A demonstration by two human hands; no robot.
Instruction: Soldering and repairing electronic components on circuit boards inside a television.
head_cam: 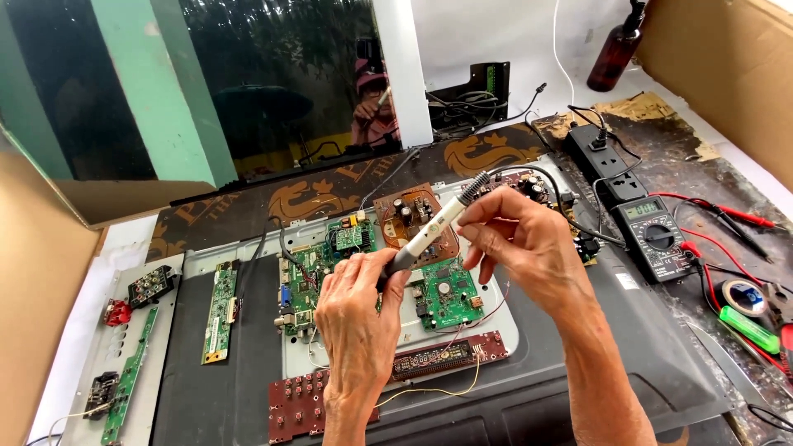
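My left hand [357,310] is closed around the dark grip of a white soldering iron [431,232], which slants up to the right above the green circuit boards [446,293]. My right hand [514,239] pinches the iron's upper end, where its black cord leaves. Both hands hover over the metal back panel of an opened flat screen [248,347]. The iron's tip is hidden behind my left hand.
A brown board [410,216] lies behind the iron. Narrow green boards [219,310] sit at left, brown-red button boards [450,355] in front. A multimeter [655,238] with red leads, a power strip [601,168], tape and a green lighter [748,329] lie right. A brown bottle [615,51] stands at the back.
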